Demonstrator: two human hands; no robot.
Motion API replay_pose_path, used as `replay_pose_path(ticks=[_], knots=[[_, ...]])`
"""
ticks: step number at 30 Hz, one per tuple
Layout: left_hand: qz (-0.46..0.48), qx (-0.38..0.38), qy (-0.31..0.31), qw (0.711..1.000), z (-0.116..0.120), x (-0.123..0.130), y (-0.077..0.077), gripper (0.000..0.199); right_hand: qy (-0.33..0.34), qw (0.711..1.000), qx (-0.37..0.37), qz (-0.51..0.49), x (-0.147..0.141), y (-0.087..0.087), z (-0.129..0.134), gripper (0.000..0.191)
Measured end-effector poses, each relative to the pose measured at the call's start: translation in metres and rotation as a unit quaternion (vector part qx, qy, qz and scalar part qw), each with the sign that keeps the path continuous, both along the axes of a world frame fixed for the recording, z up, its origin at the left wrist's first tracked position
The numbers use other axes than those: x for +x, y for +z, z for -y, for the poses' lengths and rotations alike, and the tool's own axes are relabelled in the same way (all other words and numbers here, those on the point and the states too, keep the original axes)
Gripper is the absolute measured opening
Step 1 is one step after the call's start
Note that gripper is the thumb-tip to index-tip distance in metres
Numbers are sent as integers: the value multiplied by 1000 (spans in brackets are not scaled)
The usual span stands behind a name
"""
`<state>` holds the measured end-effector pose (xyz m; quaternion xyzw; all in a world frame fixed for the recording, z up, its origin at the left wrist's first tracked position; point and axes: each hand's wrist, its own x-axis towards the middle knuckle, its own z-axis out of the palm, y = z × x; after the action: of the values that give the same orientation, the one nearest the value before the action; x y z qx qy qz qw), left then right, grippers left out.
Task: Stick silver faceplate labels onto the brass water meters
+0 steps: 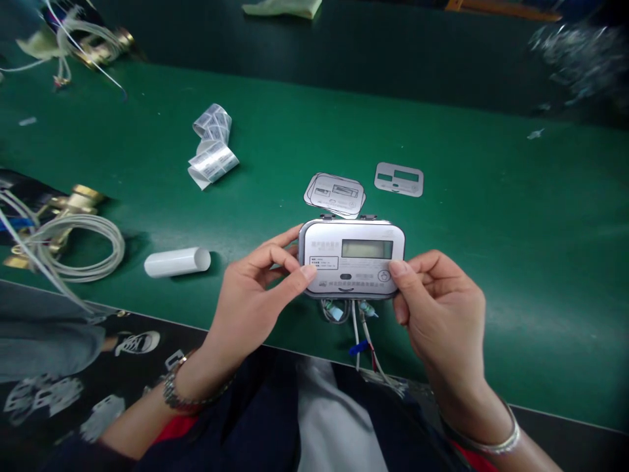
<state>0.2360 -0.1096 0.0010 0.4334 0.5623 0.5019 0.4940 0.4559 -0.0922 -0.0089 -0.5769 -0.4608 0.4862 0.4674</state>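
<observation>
A grey meter display unit (363, 249), with a small screen and a printed faceplate, is held level between both hands near the bench's front edge. My left hand (255, 288) grips its left end, the thumb lying on the small printed label at the lower left. The right end is pinched by my right hand (442, 301), thumb on the front face. White cables (358, 334) with a blue tie hang from the unit's lower side. Just behind it lies a small stack of faceplate stickers (337, 191), and a single faceplate sticker (399, 179) is farther right.
On the green bench (515, 229) lie a curled strip of labels (213, 147) and a white cylinder (177, 262). Brass fittings with coiled cable (93, 246) sit at the left edge, with more brass parts (103, 49) behind. Clear plastic (580, 62) is at the back right.
</observation>
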Motion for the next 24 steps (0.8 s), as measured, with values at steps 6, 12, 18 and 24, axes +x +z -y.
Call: replay_pose_path(ticks=[6,12,18,24], knots=[[-26,19,2,999,1,1,-1,21,5,1000,-3,10,2,1,-1,31],[-42,27,-1,999,0,3,0,21,2,1000,4,23,1,2,0,30],[-64,39,-3,997,0,2,-1,19,9,999,12,44,1,5,1,29],[-73,44,-5,996,-1,3,-2,20,-2,996,31,82,-2,7,1,27]])
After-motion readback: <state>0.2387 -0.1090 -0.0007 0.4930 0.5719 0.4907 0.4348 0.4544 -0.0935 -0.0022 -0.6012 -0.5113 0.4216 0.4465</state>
